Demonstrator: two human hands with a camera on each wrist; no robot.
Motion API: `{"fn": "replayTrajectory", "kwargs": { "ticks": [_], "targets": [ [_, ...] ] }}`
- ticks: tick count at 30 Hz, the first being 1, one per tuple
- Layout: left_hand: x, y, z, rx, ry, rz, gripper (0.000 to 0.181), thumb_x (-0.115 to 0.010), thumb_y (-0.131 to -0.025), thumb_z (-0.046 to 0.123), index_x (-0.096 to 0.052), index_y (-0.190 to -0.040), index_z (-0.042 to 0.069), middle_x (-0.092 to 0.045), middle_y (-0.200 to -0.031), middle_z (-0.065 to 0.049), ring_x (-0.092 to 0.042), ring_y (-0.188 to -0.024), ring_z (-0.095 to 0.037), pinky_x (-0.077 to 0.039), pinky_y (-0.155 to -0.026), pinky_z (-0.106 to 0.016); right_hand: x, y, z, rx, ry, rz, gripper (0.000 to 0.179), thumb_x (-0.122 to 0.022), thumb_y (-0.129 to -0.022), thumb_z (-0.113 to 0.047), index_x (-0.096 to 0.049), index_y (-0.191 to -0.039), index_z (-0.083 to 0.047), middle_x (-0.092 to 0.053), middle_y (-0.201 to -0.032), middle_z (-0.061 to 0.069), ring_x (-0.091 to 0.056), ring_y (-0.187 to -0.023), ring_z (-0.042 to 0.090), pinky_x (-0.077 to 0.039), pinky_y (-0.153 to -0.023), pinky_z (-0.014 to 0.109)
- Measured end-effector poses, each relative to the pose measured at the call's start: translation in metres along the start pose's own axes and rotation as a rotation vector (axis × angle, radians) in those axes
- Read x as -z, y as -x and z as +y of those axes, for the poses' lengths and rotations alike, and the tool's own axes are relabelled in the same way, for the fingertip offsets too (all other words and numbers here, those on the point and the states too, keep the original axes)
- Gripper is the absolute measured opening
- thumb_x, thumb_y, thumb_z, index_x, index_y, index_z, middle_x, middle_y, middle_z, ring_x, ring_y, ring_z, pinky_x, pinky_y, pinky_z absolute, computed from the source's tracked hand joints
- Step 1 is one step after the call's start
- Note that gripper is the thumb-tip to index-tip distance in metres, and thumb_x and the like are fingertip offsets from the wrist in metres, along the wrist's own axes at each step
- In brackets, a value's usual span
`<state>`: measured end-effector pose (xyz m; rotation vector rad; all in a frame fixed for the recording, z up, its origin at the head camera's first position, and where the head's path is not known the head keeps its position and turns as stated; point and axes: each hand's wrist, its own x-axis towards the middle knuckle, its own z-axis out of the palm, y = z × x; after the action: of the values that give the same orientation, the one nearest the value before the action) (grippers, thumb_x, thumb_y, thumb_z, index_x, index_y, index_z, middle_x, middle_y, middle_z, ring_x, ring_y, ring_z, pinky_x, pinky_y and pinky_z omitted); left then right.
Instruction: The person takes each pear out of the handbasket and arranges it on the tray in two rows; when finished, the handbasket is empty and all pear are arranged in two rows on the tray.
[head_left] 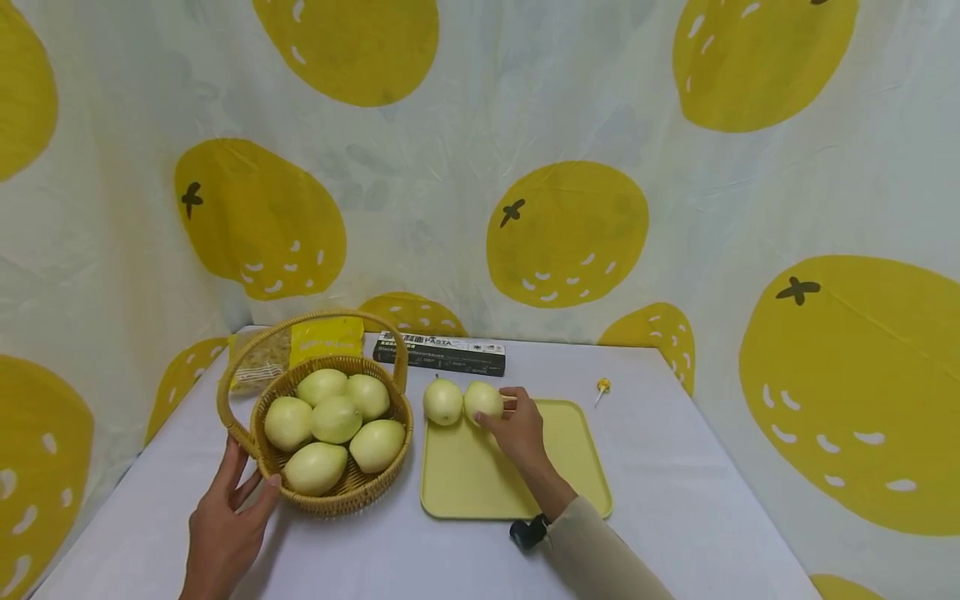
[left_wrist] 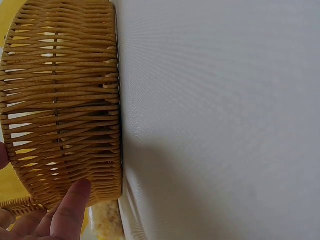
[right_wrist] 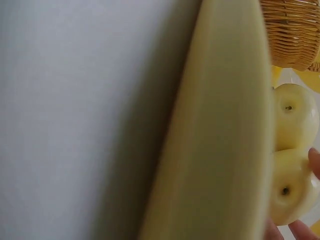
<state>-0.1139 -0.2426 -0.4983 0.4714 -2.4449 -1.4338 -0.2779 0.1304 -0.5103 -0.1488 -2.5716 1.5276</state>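
My left hand [head_left: 227,518] holds the left side of a round wicker basket [head_left: 345,505], its thumb at the rim and its fingers by the base of the tall handle. In the left wrist view, one finger lies along the woven wall [left_wrist: 60,115]. Several pale yellow-green pears [head_left: 316,468] fill the basket. On the right, my right hand [head_left: 519,429] grips a pear [head_left: 482,402] between thumb and fingers at the back edge of a yellow tray [head_left: 480,483]. Beside it, touching, sits another pear [head_left: 443,402]; the right wrist view shows both pears [right_wrist: 295,117] close together.
Behind the basket lie a yellow packet [head_left: 327,336] and a clear-windowed bag [head_left: 261,358]. A black and white pasta box [head_left: 439,355] stands behind the tray. To the right is a small lollipop [head_left: 603,387] on the white tablecloth [head_left: 675,500]. A lemon-patterned curtain [head_left: 435,208] encloses the table.
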Motion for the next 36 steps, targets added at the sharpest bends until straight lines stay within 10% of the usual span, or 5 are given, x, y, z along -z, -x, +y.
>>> {"fn": "replayTrajectory", "kwargs": {
  "ticks": [36],
  "targets": [
    [-0.0006, -0.0015, -0.0018, 0.008, 0.009, -0.011, 0.090, -0.067, -0.106, 0.037, 0.001, -0.165, 0.045, -0.022, -0.175, -0.004, -0.052, -0.144, -0.042, -0.048, -0.081, 0.007, 0.0054, 0.0039, -0.0020, 0.021, 0.005, 0.034, 0.059, -0.094, -0.082, -0.023, -0.068, -0.134, -0.010, -0.069, -0.130, 0.017, -0.072, -0.112, 0.033, -0.065, -0.093, 0.046]
  ]
}}
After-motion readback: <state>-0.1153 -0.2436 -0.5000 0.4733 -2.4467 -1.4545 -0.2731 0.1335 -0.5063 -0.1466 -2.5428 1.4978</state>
